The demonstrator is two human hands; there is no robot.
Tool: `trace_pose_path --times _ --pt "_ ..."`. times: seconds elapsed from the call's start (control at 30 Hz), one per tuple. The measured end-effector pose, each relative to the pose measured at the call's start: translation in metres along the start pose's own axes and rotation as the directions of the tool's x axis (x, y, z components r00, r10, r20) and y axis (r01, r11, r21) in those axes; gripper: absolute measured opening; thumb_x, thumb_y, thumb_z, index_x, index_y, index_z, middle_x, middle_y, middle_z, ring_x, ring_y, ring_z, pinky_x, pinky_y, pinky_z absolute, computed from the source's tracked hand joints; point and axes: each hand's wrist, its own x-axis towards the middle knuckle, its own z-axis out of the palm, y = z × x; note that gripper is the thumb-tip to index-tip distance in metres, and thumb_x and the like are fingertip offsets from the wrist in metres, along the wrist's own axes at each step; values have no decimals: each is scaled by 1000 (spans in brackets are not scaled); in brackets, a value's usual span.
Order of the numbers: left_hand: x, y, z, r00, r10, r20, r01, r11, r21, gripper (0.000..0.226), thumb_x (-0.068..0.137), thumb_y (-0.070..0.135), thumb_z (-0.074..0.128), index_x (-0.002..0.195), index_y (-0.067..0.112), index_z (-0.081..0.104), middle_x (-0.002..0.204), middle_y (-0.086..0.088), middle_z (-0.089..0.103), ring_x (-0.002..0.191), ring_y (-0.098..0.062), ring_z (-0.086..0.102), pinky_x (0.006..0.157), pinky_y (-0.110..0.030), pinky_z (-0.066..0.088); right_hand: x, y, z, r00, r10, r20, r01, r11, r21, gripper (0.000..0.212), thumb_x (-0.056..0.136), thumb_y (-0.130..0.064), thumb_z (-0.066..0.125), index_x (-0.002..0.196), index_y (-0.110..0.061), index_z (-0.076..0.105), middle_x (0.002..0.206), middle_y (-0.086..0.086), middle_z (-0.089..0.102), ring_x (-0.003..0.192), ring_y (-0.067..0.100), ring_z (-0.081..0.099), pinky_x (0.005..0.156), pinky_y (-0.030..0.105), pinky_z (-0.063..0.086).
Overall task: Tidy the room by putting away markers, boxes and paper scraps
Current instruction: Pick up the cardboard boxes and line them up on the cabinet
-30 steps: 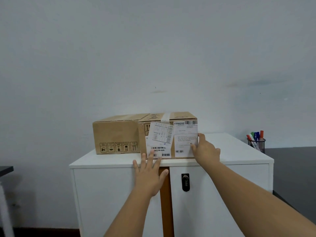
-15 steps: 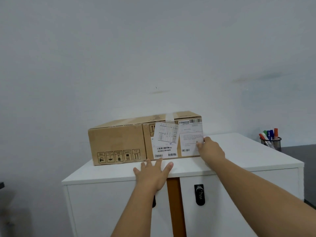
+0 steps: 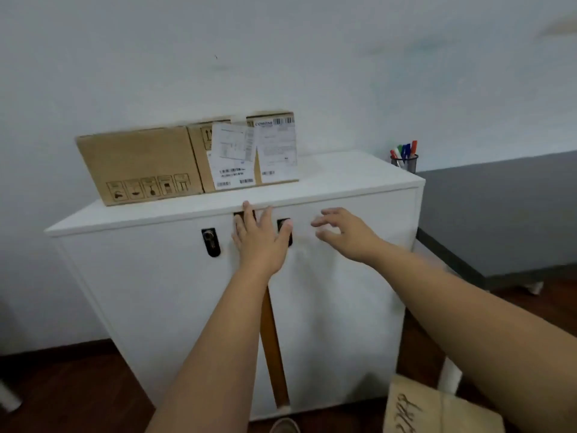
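A brown cardboard box with white shipping labels lies on top of a white cabinet, against the wall. My left hand is spread flat in front of the cabinet's upper front edge, fingers straight. To its right, my right hand hovers with loosely bent fingers and holds nothing. Neither hand touches the box. A mesh cup of coloured markers stands at the cabinet's back right corner.
The cabinet has two doors with black locks and a wooden strip between them. A dark grey table stands to the right. A brown paper bag sits on the dark wood floor at lower right.
My right hand has let go of the box's right end and dropped below the cabinet top. The left hand has lowered too. The view has tilted downward.
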Motion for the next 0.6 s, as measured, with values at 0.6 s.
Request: trace_pose_path --times 0.6 --pt "-276 -9 241 485 -214 848 120 977 177 90 83 77 45 155 26 26 161 -8 28 145 -34 27 117 -49 25 -385 237 83 469 831 300 -813 538 -221 64 91 -36 55 148 -17 32 146 15 42 130 34 46 104 37 41"
